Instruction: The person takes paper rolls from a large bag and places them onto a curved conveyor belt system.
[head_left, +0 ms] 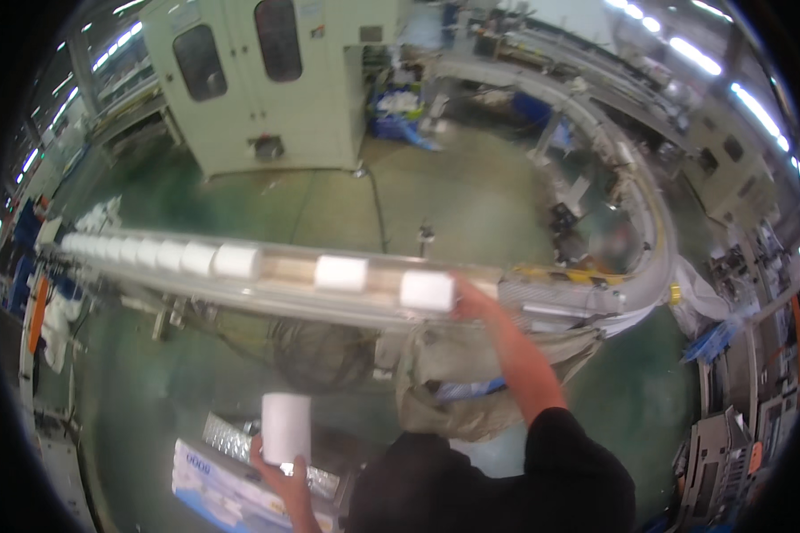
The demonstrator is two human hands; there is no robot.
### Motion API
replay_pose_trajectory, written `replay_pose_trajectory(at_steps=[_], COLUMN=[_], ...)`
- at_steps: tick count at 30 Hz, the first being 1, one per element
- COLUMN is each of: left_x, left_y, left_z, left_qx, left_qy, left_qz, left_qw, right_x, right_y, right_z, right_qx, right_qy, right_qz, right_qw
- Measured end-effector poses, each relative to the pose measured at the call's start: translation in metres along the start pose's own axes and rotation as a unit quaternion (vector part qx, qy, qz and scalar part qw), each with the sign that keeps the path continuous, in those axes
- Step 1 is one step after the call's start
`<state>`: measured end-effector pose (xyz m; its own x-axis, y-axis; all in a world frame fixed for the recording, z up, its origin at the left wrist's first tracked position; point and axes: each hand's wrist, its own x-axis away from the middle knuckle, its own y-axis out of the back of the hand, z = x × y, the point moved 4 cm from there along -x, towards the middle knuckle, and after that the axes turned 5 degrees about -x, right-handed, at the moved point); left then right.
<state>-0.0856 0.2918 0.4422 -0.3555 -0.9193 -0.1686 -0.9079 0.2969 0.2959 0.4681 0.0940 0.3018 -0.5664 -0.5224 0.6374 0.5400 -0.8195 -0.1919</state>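
My left hand (283, 475) grips the lower end of a white paper roll (286, 426), which stands nearly upright off the conveyor, low in the view. Over the conveyor (387, 277), my right hand (471, 299) is closed at the right end of another white paper roll (425, 290); some of its fingers are hidden by the roll. Left of that one, a single roll (341, 273) lies on the belt by itself. Farther left, several more rolls (236, 261) lie end to end in a row.
Below my left hand sits a printed white-and-blue carton (213, 489) beside shiny silver packing (229, 437). A grey cloth bag (436, 391) hangs at the conveyor's near side. The conveyor curves away at the right (658, 240). A large pale machine cabinet (258, 107) stands beyond it.
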Motion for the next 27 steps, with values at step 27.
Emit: replay_pose_trajectory(at_steps=[27], left_x=[-0.024], left_y=[-0.051], left_z=[-0.115], left_qx=[-0.112], left_qy=[-0.451], left_qz=[0.178], left_qw=[0.867], right_x=[0.267], right_y=[-0.22], right_z=[0.018], right_qx=[0.058], right_qy=[0.232], right_qz=[0.302], right_qw=[0.923])
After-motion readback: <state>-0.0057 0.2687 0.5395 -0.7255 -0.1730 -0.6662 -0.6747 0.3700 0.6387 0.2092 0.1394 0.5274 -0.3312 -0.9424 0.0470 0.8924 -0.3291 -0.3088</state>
